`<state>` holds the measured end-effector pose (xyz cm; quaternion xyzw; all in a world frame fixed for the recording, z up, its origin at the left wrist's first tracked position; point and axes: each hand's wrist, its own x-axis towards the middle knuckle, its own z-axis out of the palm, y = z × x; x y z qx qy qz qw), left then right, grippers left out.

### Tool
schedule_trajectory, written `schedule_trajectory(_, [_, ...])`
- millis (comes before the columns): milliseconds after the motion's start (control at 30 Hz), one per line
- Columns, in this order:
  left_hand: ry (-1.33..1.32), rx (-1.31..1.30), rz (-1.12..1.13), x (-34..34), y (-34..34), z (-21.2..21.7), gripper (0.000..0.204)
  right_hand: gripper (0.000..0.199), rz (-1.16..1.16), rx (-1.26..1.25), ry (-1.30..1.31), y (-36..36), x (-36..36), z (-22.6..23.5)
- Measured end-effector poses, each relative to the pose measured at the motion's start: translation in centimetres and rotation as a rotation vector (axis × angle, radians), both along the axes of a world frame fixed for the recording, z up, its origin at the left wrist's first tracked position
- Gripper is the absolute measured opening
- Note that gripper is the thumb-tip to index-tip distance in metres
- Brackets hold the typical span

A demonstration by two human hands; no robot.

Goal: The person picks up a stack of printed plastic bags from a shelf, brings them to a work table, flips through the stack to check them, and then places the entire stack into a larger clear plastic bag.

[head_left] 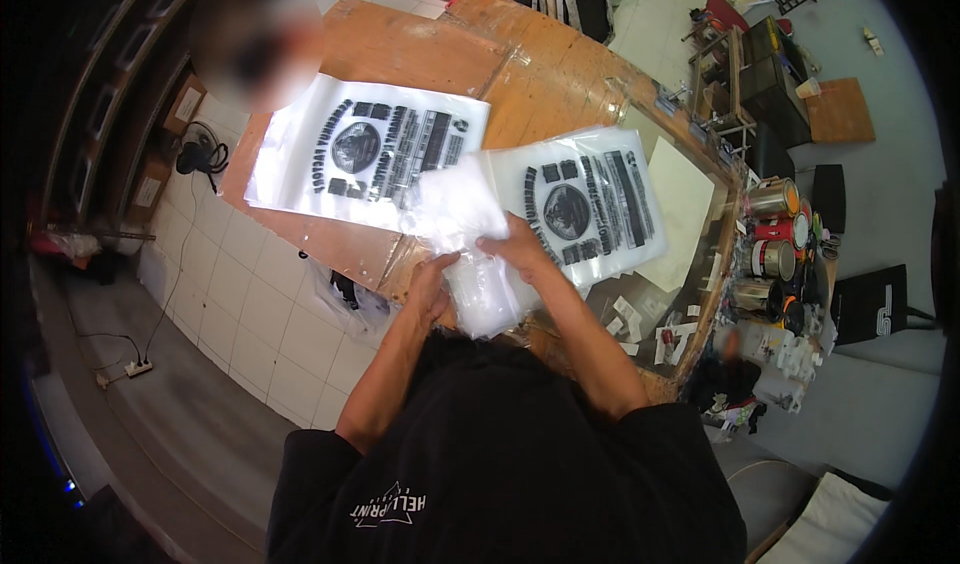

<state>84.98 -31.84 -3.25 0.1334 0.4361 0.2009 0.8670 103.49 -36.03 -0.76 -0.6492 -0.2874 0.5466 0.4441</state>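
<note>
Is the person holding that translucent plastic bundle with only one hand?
No, the left hand and the right hand are both on the plastic bundle.

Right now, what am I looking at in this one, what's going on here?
A person is at a wooden table, holding a bundle of clear plastic near its edge with the left hand and right hand. On the table are two lots of translucent plastic with black print, one to the left, one to the right. Tins stand beyond the table's right edge.
</note>
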Motion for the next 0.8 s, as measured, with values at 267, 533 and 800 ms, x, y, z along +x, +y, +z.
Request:
schedule_trajectory(267, [-0.002,-0.004,-0.033,0.9,0.1,2.3,0.046,0.034,-0.105,-0.081,0.467,-0.1,4.1,2.7])
schedule_trajectory(533, [-0.137,-0.140,0.049,0.3,-0.2,0.4,0.045,0.054,0.081,-0.127,-0.445,-0.1,-3.1,2.4])
schedule_trajectory(800, [-0.276,-0.130,-0.019,-0.4,0.2,1.4,0.043,0.041,-0.202,-0.008,0.247,-1.1,-1.9,0.4])
